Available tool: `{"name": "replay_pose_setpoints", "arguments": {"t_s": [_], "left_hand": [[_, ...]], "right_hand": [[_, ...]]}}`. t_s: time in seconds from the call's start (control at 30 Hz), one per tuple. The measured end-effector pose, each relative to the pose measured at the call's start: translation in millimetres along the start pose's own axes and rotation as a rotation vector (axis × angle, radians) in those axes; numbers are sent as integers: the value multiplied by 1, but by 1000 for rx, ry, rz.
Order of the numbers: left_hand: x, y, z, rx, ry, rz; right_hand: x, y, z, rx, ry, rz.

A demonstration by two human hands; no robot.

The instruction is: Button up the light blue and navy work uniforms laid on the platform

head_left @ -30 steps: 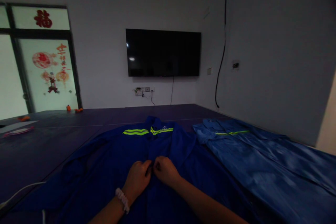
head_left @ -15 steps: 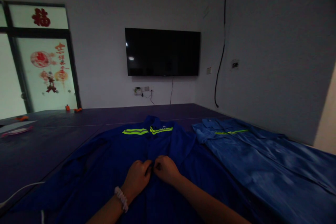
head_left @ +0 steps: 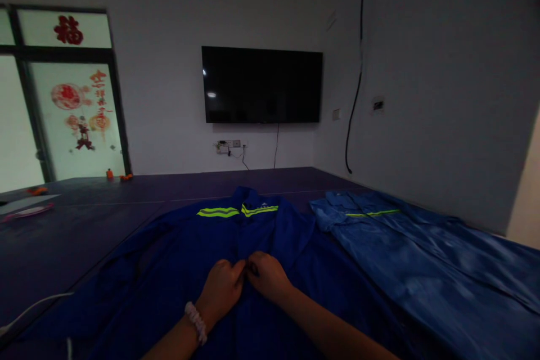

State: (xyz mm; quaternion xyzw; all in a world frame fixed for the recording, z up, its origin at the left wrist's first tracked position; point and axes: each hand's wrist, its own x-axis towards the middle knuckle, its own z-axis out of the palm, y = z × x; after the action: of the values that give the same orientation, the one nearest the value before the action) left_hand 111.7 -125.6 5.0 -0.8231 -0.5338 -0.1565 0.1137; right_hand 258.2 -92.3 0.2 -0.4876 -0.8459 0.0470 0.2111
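Note:
A dark blue work jacket (head_left: 169, 259) with yellow-green reflective stripes lies spread flat on a dark table (head_left: 84, 219). My left hand (head_left: 221, 287), with a white band on its wrist, and my right hand (head_left: 266, 275) meet at the jacket's front opening. Both hands are closed, fingers pinching the two front edges of the cloth together at the middle. What sits between the fingertips is too small and dark to make out.
A second, lighter blue jacket (head_left: 422, 253) lies spread on the right, close to the wall. A white cable (head_left: 34, 304) runs over the table's left near edge. Small orange items (head_left: 118, 175) and a flat pale object (head_left: 27, 207) lie far left. A television (head_left: 261, 85) hangs on the far wall.
Both hands stay pinched together at the jacket front. The left thumb has shifted slightly; nothing else has moved.

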Motion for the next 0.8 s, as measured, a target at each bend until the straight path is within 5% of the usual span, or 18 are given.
{"name": "replay_pose_setpoints", "arguments": {"t_s": [0.3, 0.8], "left_hand": [[1, -1, 0, -83, -9, -139], [3, -3, -1, -135, -76, -134]], "right_hand": [[2, 3, 1, 89, -23, -61], [3, 0, -2, -31, -51, -166]]}}
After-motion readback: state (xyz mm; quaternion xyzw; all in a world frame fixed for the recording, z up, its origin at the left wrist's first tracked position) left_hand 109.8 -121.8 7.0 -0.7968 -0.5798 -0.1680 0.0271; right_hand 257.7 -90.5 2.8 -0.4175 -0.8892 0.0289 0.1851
